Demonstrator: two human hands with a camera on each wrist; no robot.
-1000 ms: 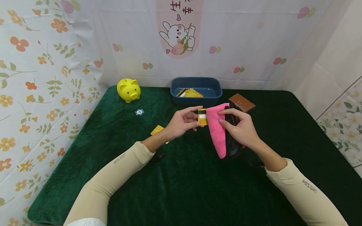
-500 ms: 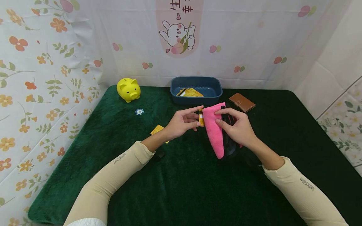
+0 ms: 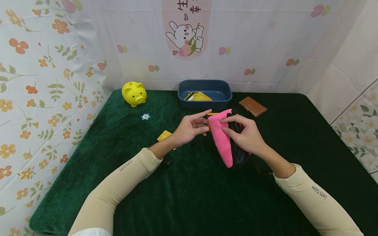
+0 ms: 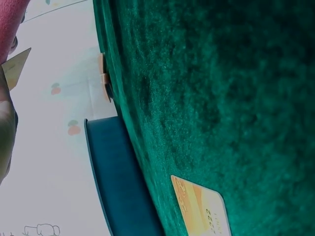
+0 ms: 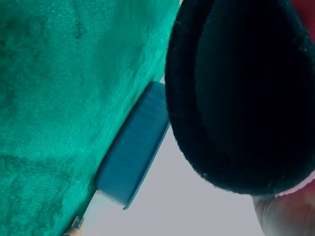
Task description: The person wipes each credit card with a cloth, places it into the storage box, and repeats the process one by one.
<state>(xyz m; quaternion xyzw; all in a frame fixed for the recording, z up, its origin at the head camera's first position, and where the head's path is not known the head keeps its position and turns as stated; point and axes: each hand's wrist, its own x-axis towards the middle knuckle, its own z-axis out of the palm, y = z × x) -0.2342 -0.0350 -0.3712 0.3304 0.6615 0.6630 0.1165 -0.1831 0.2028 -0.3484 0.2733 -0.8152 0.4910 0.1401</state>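
In the head view my left hand (image 3: 190,127) pinches a yellow bank card (image 3: 213,113) between thumb and fingers. Most of the card is hidden by a soft pink fabric piece with a black side (image 3: 220,134), whose exact kind I cannot tell. My right hand (image 3: 251,134) grips this piece, thumb and fingers on the pink face. The left wrist view shows a corner of the held card (image 4: 15,69) beside the pink fabric (image 4: 9,22). Close up in the right wrist view, the piece's dark fuzzy rim (image 5: 184,132) covers much of the frame.
Behind the hands stands a blue bin (image 3: 205,105) holding several yellow cards (image 3: 200,96). A brown wallet (image 3: 252,107) lies to its right. Leftward are a yellow piggy bank (image 3: 134,94), a poker chip (image 3: 145,117) and a yellow card (image 3: 164,135) partly under the left forearm. Green cloth (image 3: 189,196) covers the table.
The right hand has brought the pink piece leftward over the card, so less of the card shows. My left hand has stayed almost in place.
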